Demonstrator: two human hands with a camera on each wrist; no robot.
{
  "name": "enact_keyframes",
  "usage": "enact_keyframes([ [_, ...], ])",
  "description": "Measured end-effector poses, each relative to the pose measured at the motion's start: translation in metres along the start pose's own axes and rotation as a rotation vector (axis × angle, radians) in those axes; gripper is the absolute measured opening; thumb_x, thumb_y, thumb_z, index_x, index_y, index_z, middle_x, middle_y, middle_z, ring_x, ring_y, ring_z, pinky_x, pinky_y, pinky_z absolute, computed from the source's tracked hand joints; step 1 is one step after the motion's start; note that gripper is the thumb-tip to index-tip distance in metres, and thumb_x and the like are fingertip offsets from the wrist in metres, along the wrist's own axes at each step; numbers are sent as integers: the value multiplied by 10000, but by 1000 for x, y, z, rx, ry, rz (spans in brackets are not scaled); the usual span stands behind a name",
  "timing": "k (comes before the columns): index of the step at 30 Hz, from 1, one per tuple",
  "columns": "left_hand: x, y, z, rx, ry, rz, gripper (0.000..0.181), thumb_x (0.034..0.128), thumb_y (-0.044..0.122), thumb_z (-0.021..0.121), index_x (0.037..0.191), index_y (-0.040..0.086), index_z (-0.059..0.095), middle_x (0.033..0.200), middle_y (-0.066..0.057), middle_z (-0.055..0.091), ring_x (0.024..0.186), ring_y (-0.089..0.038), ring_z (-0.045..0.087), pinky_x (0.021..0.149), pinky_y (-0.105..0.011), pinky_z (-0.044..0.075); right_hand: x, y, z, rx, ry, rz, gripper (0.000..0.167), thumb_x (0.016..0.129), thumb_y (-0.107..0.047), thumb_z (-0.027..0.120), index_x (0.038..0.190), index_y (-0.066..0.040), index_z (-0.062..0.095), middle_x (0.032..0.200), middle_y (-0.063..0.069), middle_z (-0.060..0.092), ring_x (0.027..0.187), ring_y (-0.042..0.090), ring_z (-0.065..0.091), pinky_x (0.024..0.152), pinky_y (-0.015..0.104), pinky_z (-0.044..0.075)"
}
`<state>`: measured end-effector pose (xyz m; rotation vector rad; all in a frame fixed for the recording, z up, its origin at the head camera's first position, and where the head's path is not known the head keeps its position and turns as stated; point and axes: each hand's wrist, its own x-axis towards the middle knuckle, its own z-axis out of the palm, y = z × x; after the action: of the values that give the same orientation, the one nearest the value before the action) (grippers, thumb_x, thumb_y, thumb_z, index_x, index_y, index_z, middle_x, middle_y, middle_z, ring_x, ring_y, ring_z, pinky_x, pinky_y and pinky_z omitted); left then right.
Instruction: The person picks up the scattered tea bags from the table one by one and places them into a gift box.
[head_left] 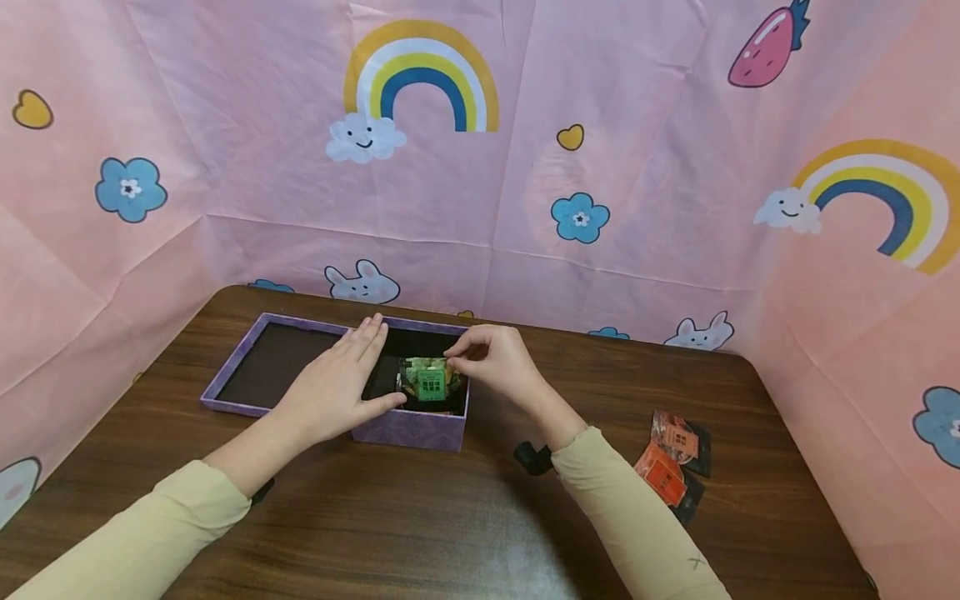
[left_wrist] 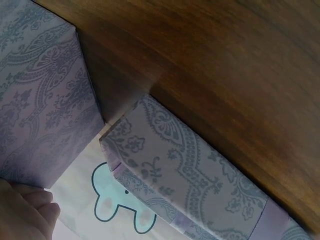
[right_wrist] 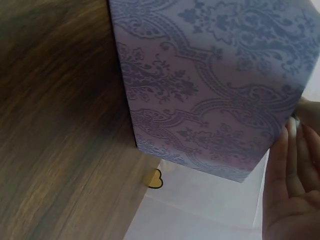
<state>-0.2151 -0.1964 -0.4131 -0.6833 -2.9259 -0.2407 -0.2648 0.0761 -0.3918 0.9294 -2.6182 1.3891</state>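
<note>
A purple patterned box (head_left: 408,431) with a dark inside stands on the table. A green packet (head_left: 431,383) lies in its opening on the right side. The right hand (head_left: 498,362) pinches the packet's upper right corner with thumb and fingertips at the box's right rim. Stretched over the box's left part is the left hand (head_left: 333,387), fingers straight toward the back rim and thumb near the packet. The right wrist view has the box wall (right_wrist: 210,90) with the right hand (right_wrist: 292,175) at its edge; the left wrist view has the left hand (left_wrist: 27,212) beside the box (left_wrist: 45,100).
The purple-rimmed lid (head_left: 232,367), dark inside, lies left of the box. Two orange and black packets (head_left: 678,437) lie at the right of the brown table (head_left: 420,517). A small black object (head_left: 532,458) is by the right wrist. Patterned pink cloth (head_left: 645,275) surrounds the table.
</note>
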Motion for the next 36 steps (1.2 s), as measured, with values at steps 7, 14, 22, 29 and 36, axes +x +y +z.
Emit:
enact_keyframes([
  [7, 1, 1, -1, -8, 5, 1, 1071, 993, 669, 605, 1661, -70, 213, 1760, -247, 177, 1645, -396, 210, 1343, -545, 251, -4, -4, -2, -142, 33, -59, 62, 907, -51, 836, 944, -95, 860, 945, 47, 803, 839, 177, 766, 734, 182, 627],
  [14, 0, 1, -2, -12, 1, -4, 1071, 993, 660, 613, 1665, -66, 203, 1760, -247, 171, 1645, -402, 204, 1344, -551, 244, -8, -4, -5, -254, 22, -87, 69, 905, -77, 843, 958, -114, 867, 936, 14, 805, 799, 136, 746, 705, 174, 600],
  [22, -1, 1, -1, -18, 3, 0, 1058, 995, 643, 621, 1662, -70, 212, 1758, -251, 175, 1639, -411, 221, 1341, -553, 251, -11, -3, -5, -266, 17, -112, 94, 904, -59, 841, 995, -77, 857, 962, 33, 804, 825, 161, 758, 720, 188, 618],
  [29, -1, 2, -2, -18, 3, 1, 1055, 995, 642, 619, 1660, -71, 217, 1758, -251, 175, 1638, -413, 222, 1340, -556, 253, -14, -3, -7, -220, 35, -97, 122, 913, -39, 824, 1033, -43, 847, 1002, 62, 805, 873, 179, 771, 754, 246, 659],
  [36, -1, 1, -1, -17, 4, -3, 1051, 995, 641, 620, 1657, -74, 226, 1754, -257, 194, 1641, -408, 216, 1343, -553, 247, -21, 1, -21, -136, 62, -46, 123, 921, -61, 824, 1042, -62, 845, 1011, 60, 818, 890, 189, 778, 774, 226, 652],
])
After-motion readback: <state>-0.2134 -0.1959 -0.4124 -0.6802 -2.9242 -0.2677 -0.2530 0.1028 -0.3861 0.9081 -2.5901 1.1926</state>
